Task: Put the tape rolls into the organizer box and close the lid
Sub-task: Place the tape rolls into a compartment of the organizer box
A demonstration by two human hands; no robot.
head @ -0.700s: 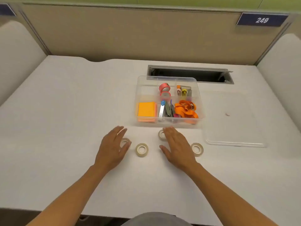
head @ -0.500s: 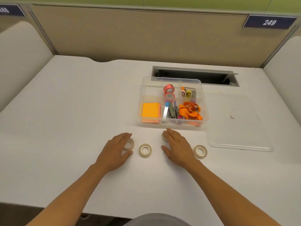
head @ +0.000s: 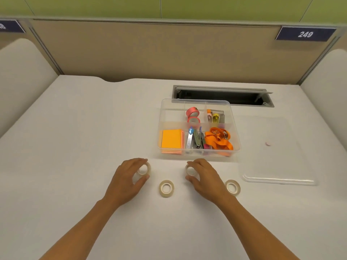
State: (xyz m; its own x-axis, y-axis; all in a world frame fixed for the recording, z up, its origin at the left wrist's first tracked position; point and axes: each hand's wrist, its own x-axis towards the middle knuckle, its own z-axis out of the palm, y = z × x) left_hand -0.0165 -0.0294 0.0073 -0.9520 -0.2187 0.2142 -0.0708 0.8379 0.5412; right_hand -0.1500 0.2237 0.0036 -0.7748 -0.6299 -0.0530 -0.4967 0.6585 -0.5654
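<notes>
Several clear tape rolls lie on the white desk in front of the organizer box (head: pixel 197 102). My left hand (head: pixel 127 180) curls around the leftmost tape roll (head: pixel 144 169), thumb and fingers on its sides. My right hand (head: pixel 203 178) grips another tape roll (head: pixel 190 170) the same way. Two more rolls lie free: one between my hands (head: pixel 166 188) and one to the right (head: pixel 232 187). The clear box stands open, with pink tape rolls (head: pixel 193 115) inside. Its clear lid (head: pixel 277 173) lies flat on the desk to the right.
The box also holds orange sticky notes (head: pixel 171 140), a stapler (head: pixel 195 139), an orange strap (head: pixel 218 140) and small clips. Behind it is an open cable slot (head: pixel 221 95) in the desk. A beige partition closes the back; padded panels flank both sides.
Both hands moved forward and curled from flat over the desk to gripping a tape roll each. The view shifted slightly.
</notes>
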